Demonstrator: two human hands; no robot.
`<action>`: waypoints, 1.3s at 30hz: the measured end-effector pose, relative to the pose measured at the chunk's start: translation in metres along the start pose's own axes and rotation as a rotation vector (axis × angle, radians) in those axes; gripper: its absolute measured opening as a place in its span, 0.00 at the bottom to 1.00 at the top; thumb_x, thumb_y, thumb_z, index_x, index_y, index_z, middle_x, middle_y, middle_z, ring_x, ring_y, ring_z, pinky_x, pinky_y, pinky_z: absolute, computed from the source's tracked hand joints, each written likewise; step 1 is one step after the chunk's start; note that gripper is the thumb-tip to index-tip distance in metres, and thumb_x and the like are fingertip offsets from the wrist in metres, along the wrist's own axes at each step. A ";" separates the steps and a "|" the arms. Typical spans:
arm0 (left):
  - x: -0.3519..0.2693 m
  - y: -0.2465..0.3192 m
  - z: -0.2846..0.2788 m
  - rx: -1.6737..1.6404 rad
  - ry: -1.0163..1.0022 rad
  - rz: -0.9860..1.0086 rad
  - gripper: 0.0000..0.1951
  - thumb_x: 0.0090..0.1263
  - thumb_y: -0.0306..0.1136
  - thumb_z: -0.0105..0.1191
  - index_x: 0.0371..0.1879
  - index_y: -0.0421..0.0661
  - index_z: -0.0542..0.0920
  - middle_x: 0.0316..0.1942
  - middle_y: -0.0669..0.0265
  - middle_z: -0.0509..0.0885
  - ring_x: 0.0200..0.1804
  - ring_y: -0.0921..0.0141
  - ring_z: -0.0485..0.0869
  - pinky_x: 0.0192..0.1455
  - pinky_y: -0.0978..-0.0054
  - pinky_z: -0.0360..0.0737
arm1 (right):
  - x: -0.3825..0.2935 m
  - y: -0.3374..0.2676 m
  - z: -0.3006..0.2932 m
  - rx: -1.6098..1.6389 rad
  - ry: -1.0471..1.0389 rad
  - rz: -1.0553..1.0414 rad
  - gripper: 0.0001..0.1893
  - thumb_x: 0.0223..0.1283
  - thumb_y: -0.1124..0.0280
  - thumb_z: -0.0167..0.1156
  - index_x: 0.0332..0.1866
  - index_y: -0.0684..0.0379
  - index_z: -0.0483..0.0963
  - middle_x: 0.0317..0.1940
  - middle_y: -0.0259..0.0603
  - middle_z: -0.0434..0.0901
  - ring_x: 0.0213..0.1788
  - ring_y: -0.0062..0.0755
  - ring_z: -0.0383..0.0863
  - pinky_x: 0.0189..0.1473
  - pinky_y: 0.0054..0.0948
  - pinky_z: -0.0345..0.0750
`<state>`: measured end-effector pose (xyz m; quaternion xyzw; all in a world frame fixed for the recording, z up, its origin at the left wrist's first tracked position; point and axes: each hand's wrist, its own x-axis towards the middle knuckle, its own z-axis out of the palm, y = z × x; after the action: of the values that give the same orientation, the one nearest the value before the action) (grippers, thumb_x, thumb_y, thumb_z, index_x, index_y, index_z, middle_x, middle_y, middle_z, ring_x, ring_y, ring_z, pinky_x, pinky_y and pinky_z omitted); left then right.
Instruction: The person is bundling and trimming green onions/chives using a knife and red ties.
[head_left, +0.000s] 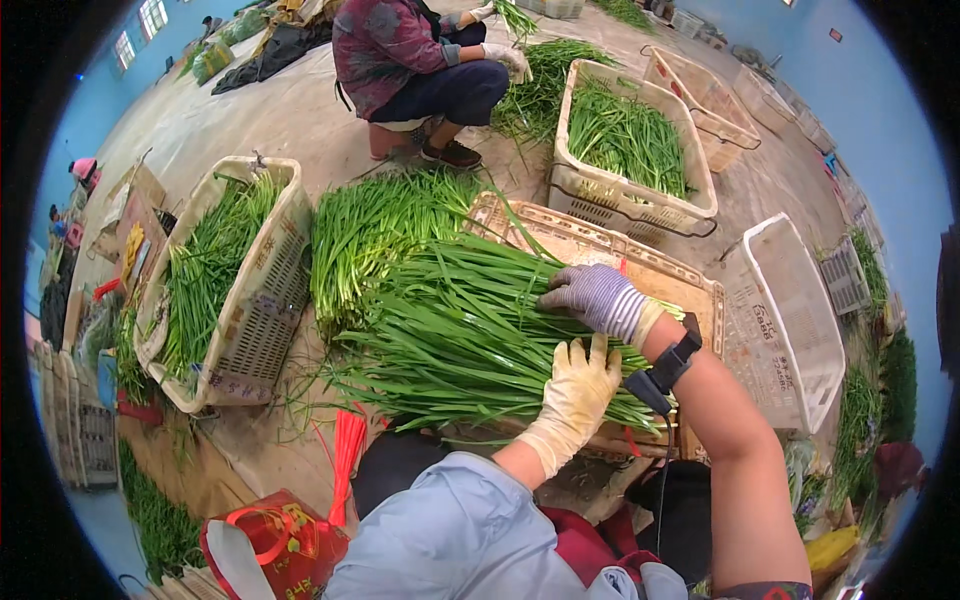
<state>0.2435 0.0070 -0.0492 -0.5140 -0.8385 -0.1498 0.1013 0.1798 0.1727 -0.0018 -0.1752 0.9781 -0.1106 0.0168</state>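
A large pile of long green leafy stalks, apparently garlic chives (457, 330), lies over an upturned plastic crate (652, 266) before me. My left hand (581, 390), in a pale yellowish glove, rests on the near side of the pile, fingers spread over the stalks. Farther up, my right hand (596, 300), in a striped purple and white glove, lies on the stalks with its fingers bent over them; whether it grips any is hidden. Red ties (347, 457) hang by my left knee, and a red strip shows beneath the pile's near right end.
Another chive heap (382, 232) lies beyond. Filled crates stand at left (255, 315) and upper right (637, 191); a white crate (802, 330) is at right. A person (405, 67) in white gloves crouches ahead, holding chives. A red bag (300, 540) sits lower left.
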 end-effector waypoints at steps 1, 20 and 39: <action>0.000 0.000 0.000 -0.017 -0.062 0.009 0.34 0.56 0.45 0.65 0.64 0.46 0.75 0.61 0.53 0.73 0.61 0.53 0.75 0.63 0.52 0.70 | 0.002 0.000 0.000 -0.067 -0.019 -0.081 0.26 0.48 0.79 0.68 0.54 0.42 0.83 0.53 0.41 0.83 0.49 0.50 0.85 0.51 0.41 0.83; -0.002 -0.005 -0.010 0.021 -0.122 0.072 0.43 0.51 0.51 0.71 0.67 0.46 0.72 0.69 0.52 0.69 0.60 0.57 0.75 0.66 0.55 0.70 | -0.053 -0.022 -0.089 1.340 0.018 0.322 0.07 0.64 0.73 0.65 0.41 0.64 0.78 0.41 0.36 0.84 0.43 0.26 0.83 0.46 0.25 0.80; 0.020 -0.020 -0.042 -0.019 -0.482 0.070 0.36 0.64 0.52 0.60 0.73 0.55 0.71 0.79 0.54 0.59 0.79 0.47 0.56 0.77 0.39 0.52 | 0.041 0.003 0.007 0.137 0.012 0.199 0.16 0.53 0.74 0.69 0.49 0.54 0.83 0.44 0.42 0.86 0.47 0.43 0.85 0.53 0.37 0.81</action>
<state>0.2175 0.0003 -0.0065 -0.5644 -0.8188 -0.0272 -0.1015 0.1410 0.1597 -0.0086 -0.0751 0.9809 -0.1762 0.0339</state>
